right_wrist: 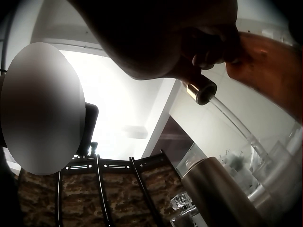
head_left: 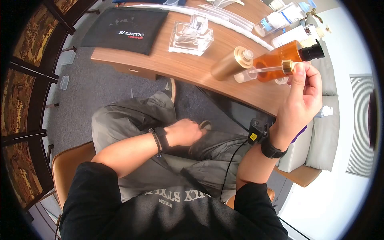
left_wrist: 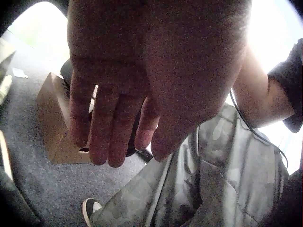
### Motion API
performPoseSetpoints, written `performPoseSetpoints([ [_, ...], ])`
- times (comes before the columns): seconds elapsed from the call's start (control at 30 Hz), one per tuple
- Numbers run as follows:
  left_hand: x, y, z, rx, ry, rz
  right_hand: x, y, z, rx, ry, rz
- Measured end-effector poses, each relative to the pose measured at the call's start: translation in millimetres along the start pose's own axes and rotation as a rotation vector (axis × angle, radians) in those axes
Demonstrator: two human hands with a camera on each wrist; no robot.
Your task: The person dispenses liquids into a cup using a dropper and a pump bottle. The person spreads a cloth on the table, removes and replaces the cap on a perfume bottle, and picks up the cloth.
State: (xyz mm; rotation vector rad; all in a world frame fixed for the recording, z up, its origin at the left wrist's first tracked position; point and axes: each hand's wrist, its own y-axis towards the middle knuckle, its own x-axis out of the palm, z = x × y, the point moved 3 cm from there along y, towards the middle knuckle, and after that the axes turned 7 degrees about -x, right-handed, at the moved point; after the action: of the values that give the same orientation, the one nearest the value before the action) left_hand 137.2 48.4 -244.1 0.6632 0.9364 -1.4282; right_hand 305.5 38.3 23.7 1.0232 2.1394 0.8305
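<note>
One dropper point(head_left: 273, 69) pinched by its gold cap point(head_left: 287, 67) in the right hand point(head_left: 305, 89), tube tip in or just at the small clear bottle point(head_left: 244, 75) on the table point(head_left: 188, 66); left hand point(head_left: 185, 132) loose, empty. Likely insertion or withdrawal; next needs a steady, straight tube.

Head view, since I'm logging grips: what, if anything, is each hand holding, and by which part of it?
The right hand pinches the dropper at its end by the gold collar; the left hand holds nothing.
</note>
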Motion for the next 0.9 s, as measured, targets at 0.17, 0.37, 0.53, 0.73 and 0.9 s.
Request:
performPoseSetpoints([
  [0.17,-0.2,-0.2,0.3,-0.002,-0.005,-0.001,0.2,-0.6,1.3,-0.004,-0.005,-0.006],
  [0.37,-0.8,-0.3,0.6,-0.005,-0.009,-0.004,0.9,-0.6,0.9,0.01,-0.016,-0.003],
  [0.53,-0.7,0.0,0.6,-0.003,-0.006,-0.003,0.5,-0.9,0.7,-0.009,-0.003,-0.016],
  [0.73,-0.8,0.1,1.1,-0.011,-0.002,-0.016,1.4,-0.6,-0.9,-0.009,-0.009,-0.009],
  [0.9,-0.4,0.2,1.0,-0.007,0.0,-0.007,-0.4,-1.4,-2.3,0.008,-0.013,-0.002],
])
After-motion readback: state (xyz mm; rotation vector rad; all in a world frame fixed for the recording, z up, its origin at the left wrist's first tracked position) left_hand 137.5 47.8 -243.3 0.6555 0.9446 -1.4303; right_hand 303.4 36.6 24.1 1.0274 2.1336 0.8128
